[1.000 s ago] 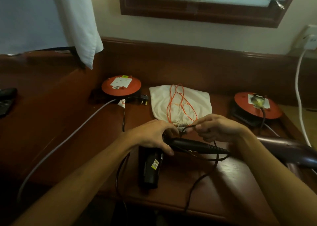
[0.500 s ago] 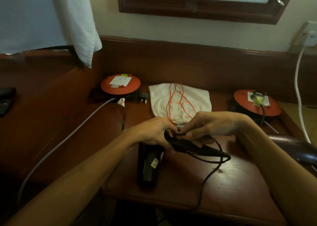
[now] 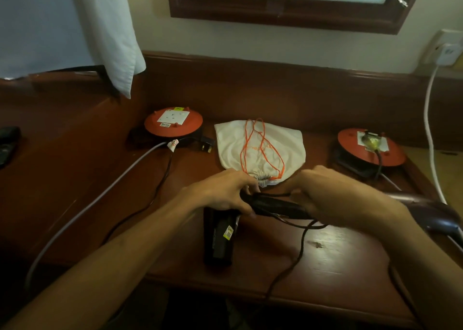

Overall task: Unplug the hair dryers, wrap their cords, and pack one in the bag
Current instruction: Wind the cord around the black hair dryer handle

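A black hair dryer (image 3: 220,237) lies on the wooden desk (image 3: 338,259), its handle pointing right. My left hand (image 3: 223,191) grips the dryer where barrel and handle meet. My right hand (image 3: 323,191) holds the black cord (image 3: 298,252) against the handle, with a loop of cord across it. The loose cord trails off the desk's front edge. A white drawstring bag (image 3: 260,149) with orange strings lies flat just behind my hands. A second, dark purple hair dryer (image 3: 433,212) rests at the right, its cord plugged into the right reel.
Two orange cable reels stand at the back: the left reel (image 3: 172,124) with an empty socket and a black plug (image 3: 206,144) beside it, the right reel (image 3: 370,149) with a plug in it. A white cable (image 3: 429,129) runs to a wall socket. A white towel (image 3: 110,34) hangs left.
My right hand has carried the cord from above the handle down and round to its right end, laying another turn. The left hand has kept its hold.
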A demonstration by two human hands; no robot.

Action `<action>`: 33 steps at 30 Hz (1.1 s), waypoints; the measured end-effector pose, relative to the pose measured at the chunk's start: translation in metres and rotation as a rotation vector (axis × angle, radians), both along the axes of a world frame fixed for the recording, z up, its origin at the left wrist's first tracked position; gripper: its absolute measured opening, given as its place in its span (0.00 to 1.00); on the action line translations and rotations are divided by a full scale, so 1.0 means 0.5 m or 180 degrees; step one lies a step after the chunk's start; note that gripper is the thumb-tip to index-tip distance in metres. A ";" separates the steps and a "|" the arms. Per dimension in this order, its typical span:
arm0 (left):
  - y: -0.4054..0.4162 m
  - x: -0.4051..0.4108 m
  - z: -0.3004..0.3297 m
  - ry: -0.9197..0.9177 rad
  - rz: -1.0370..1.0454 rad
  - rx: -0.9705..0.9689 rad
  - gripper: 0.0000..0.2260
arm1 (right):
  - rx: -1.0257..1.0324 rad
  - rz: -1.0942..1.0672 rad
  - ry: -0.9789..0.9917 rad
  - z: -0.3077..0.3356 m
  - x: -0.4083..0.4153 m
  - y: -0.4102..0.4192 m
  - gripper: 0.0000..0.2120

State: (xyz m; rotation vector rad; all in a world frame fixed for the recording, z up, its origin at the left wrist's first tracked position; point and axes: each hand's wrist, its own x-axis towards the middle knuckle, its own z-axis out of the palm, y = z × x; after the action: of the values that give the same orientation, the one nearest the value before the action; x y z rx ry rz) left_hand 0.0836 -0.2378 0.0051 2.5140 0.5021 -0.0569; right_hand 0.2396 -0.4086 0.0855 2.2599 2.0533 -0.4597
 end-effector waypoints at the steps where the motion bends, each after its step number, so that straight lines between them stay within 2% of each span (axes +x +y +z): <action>1: -0.001 0.000 0.000 0.0003 0.0015 0.0028 0.24 | 0.0098 -0.0195 -0.0009 0.001 0.018 0.003 0.10; 5: 0.001 0.000 -0.003 -0.0067 0.0192 0.0053 0.22 | 0.0534 -0.0641 0.0107 -0.003 0.044 -0.005 0.10; 8: -0.001 0.009 -0.003 -0.0051 0.0213 0.0133 0.21 | 0.0364 -0.0365 0.0825 -0.023 -0.002 -0.025 0.10; 11: -0.005 0.019 -0.003 -0.0063 0.0196 0.0152 0.22 | 0.0132 0.0007 0.1078 -0.083 -0.043 -0.038 0.14; 14: -0.001 0.019 -0.001 -0.0111 0.0133 0.0031 0.24 | 0.0292 -0.0023 0.1360 -0.145 -0.039 -0.042 0.13; 21: 0.024 -0.013 0.009 -0.0245 0.0231 -0.0638 0.19 | 0.0646 -0.0265 0.1194 -0.215 -0.038 -0.059 0.14; 24: 0.038 -0.021 0.001 -0.0379 0.0291 -0.0701 0.18 | 0.0712 -0.0271 0.1075 -0.235 -0.041 -0.036 0.11; 28: 0.043 -0.025 -0.007 -0.0450 0.0324 -0.0766 0.18 | 0.1004 -0.0430 0.0793 -0.288 -0.030 0.008 0.11; 31: 0.047 -0.029 -0.006 -0.0482 0.0301 -0.0811 0.18 | 0.1322 -0.0280 0.1072 -0.291 -0.020 0.039 0.08; 33: 0.051 -0.036 -0.001 -0.0489 0.0283 -0.0892 0.17 | 0.1062 -0.0426 0.1574 -0.278 0.000 0.058 0.08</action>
State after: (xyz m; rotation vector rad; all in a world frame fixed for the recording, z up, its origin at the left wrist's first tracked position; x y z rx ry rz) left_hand 0.0654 -0.2121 0.0045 2.1998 0.5047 0.0930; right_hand 0.2394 -0.3796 -0.0536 2.7096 2.3544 -0.8116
